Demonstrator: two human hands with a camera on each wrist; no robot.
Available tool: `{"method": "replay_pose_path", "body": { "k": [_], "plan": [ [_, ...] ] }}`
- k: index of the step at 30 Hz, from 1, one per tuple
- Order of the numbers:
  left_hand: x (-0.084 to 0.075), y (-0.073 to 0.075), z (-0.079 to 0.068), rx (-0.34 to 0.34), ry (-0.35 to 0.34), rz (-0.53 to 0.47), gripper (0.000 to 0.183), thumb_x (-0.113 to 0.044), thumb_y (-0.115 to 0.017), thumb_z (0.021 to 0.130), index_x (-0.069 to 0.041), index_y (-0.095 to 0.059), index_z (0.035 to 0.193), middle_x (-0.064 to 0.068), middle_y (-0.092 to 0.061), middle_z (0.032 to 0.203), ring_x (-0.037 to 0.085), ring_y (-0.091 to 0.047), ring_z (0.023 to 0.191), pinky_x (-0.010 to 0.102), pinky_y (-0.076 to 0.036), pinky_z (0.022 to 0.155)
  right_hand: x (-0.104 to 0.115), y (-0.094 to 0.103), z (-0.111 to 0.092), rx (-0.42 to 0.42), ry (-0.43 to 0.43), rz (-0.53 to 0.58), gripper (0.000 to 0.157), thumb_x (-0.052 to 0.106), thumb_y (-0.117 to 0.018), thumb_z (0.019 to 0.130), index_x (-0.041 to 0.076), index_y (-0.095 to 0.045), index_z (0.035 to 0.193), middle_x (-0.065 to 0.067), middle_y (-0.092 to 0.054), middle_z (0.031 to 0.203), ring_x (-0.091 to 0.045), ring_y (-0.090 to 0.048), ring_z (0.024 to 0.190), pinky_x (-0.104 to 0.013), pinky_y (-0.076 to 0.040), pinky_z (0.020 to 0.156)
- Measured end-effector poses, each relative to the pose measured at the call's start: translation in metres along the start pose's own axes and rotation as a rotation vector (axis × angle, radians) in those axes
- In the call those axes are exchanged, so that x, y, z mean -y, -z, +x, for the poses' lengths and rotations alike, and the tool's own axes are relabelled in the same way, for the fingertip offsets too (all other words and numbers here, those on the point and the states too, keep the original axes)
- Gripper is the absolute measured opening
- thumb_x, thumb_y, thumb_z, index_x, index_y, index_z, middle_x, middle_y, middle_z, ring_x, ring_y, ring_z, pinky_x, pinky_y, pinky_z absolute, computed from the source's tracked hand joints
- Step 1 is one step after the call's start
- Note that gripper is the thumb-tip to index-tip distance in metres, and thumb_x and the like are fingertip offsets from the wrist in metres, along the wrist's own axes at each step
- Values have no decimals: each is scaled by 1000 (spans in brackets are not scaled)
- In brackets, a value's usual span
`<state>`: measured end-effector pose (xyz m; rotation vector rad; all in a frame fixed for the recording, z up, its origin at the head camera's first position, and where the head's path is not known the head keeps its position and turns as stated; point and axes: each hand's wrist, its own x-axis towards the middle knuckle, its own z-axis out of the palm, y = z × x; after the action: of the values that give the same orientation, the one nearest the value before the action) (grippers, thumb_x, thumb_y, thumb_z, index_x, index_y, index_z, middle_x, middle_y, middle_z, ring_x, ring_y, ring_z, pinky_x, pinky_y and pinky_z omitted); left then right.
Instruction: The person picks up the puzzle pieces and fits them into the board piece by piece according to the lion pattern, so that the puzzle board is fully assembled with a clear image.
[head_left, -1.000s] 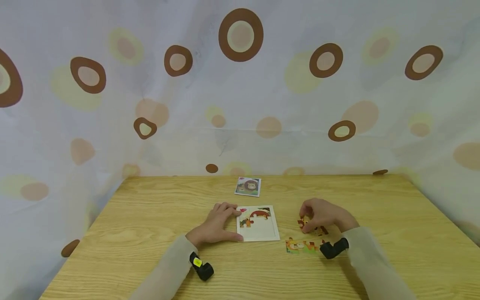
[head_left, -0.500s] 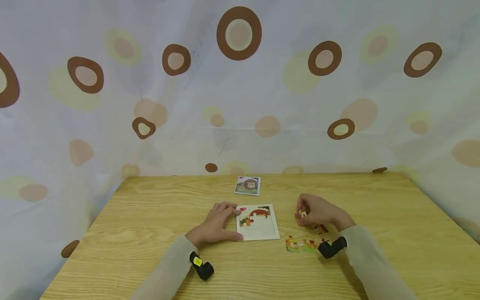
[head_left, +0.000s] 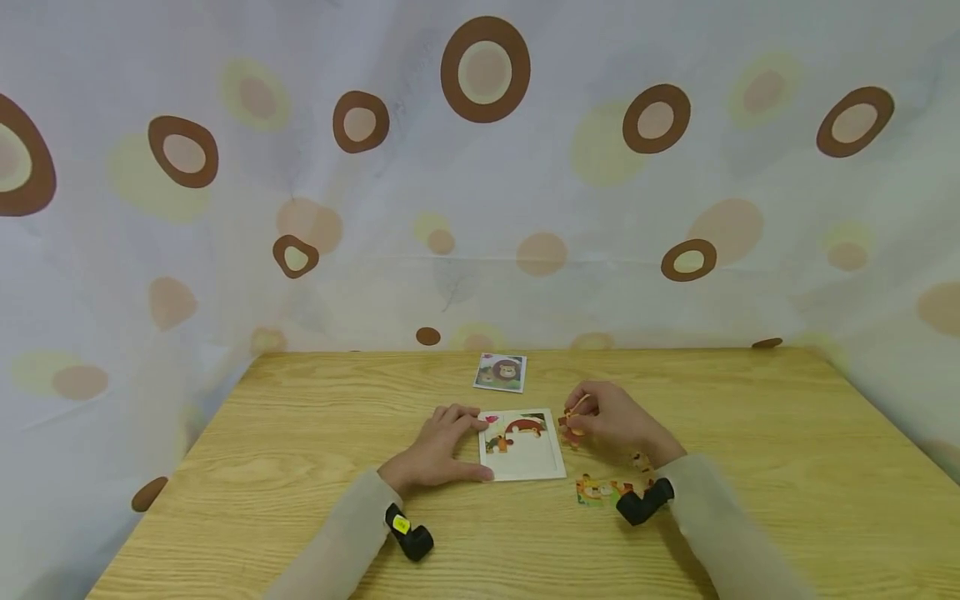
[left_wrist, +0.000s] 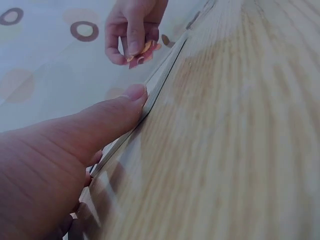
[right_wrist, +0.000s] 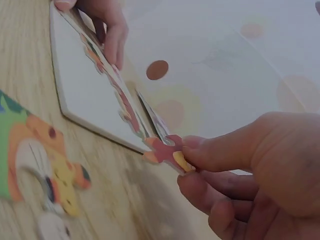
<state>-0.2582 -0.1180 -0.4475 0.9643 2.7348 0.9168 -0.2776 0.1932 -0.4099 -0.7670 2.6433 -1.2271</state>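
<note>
My left hand (head_left: 435, 450) rests spread along the left edge of a white puzzle tray (head_left: 528, 462), thumb near its lower corner and fingers near the upper one. In the left wrist view the straight thumb (left_wrist: 112, 117) touches the tray's side. Several fitted pieces line the tray's top and left; its lower right is bare white. My right hand (head_left: 618, 421) pinches a red-brown and orange puzzle piece (right_wrist: 167, 152) between thumb and fingers. It holds the piece raised just off the tray's right edge, tilted in the right wrist view.
Several loose puzzle pieces (head_left: 596, 490) lie right of the tray, partly hidden by the right wrist and its black camera (head_left: 645, 502). Behind the tray lies a small lion picture card (head_left: 500, 372). A patterned cloth (head_left: 547, 308) hangs at the wooden table's back edge.
My right hand has lifted the puzzle piece from beside the loose pieces and moved left to the tray's right edge, turning the piece. My left hand stays at the tray.
</note>
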Motion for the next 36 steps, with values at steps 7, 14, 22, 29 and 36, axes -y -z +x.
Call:
{"method": "replay_pose_path", "body": {
  "k": [7, 14, 22, 29, 36],
  "plan": [
    [0, -1, 0, -18, 3, 24, 65, -44, -75, 81, -16, -53, 135, 8, -40, 145, 28, -33, 124, 51, -28, 101, 9, -17, 9, -14, -18, 2, 17, 7, -64, 91, -2, -61, 105, -11, -69, 91, -17, -66, 79, -30, -51, 68],
    [-3, -3, 1, -35, 8, 23, 64, -45, -75, 81, -15, -54, 134, 8, -40, 146, 28, -34, 124, 49, -28, 98, 16, -32, 19, -16, 13, 8, 16, 6, -65, 90, -2, -64, 103, -12, -70, 88, -15, -65, 72, -27, -51, 64],
    [-6, -3, 0, -34, 6, 23, 64, -44, -75, 81, -14, -55, 133, 9, -40, 146, 27, -35, 123, 47, -29, 97, 25, -48, 27, -9, -18, -39, 14, 8, -69, 87, 2, -68, 99, -4, -67, 82, -10, -58, 72, -25, -47, 64],
    [-3, -1, 1, -46, -3, 34, 65, -45, -75, 80, -13, -55, 133, 9, -41, 145, 28, -35, 123, 49, -29, 97, 32, -58, 31, -83, -105, -40, 12, 6, -72, 83, 2, -71, 94, -2, -66, 76, -9, -55, 65, -25, -45, 59],
    [-1, -2, 2, -46, 0, 27, 65, -46, -75, 80, -15, -56, 132, 8, -43, 145, 27, -35, 123, 49, -29, 97, 38, -68, 33, -164, -197, -75, 6, 7, -75, 79, 4, -73, 84, -1, -66, 71, -9, -53, 62, -24, -43, 57]
  ]
}}
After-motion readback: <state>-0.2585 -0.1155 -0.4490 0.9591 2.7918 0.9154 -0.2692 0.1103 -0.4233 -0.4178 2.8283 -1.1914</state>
